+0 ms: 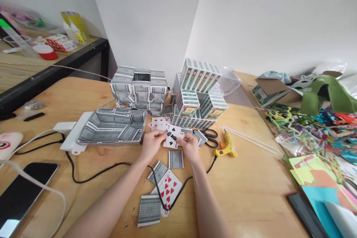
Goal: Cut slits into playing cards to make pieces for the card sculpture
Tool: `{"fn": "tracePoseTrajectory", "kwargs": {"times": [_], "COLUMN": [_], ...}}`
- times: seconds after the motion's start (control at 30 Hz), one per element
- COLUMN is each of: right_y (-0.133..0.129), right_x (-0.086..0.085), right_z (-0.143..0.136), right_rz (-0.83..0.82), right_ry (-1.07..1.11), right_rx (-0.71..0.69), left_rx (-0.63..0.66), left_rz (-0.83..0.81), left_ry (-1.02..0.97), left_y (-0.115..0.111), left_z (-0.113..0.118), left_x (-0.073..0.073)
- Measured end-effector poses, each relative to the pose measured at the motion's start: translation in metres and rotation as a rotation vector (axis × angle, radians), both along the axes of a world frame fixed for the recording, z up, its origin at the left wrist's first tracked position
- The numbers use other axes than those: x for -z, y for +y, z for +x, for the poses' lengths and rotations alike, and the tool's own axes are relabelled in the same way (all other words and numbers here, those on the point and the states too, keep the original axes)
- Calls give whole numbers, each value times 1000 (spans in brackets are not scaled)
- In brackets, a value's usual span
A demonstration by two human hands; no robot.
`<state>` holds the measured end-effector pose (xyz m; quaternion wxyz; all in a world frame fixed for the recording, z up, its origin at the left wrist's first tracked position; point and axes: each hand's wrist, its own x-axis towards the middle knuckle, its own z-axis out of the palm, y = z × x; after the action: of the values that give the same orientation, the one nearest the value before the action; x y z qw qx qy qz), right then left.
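Near the middle of the frame, the left hand (154,142) pinches the left side of a three of clubs playing card (173,129) between thumb and finger; the right hand (190,146) pinches it from the right, thumb on the face. A stray index beside the right thumb may belong to a second card underneath; I cannot tell. The card should weigh almost nothing, springy rather than soft, its coated face probably a little slippery. It would likely crease if squeezed hard or folded sharply, so a light fingertip hold at opposite edges seems best. Its face is white with black pips, turned up and slightly askew.

Just above and left lie red diamond cards (161,120); below, at lower centre, a nine of hearts (170,189) lies face up under a black cord (165,204), among grey-patterned card backs. Right of the hands are black-handled scissors (214,134) and a yellow hot glue gun (228,146). At centre left sits a tray lined with card backs (107,116); above right, stacked card boxes (199,76).
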<state>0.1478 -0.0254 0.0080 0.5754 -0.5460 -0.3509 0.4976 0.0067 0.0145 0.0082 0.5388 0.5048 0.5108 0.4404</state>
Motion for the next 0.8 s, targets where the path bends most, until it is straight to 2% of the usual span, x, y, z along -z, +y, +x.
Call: {"fn": "tracePoseTrajectory", "kwargs": {"times": [0.17, 0.47, 0.6, 0.8], "right_y": [1, 1, -1, -1], "right_x": [2, 4, 2, 2], "right_z": [-2, -9, -9, -9], "right_rz": [-17, -17, -6, -14], "right_ry": [46, 39, 77, 28], "right_rx": [-16, -50, -82, -81], "left_rx": [1, -78, -46, -65], "left_rz": [80, 293, 326, 386], "left_ry": [106, 368, 414, 487], "left_y": [-3, -14, -13, -16], "left_z": [1, 9, 8, 6], "left_x": [-2, -2, -4, -4]}}
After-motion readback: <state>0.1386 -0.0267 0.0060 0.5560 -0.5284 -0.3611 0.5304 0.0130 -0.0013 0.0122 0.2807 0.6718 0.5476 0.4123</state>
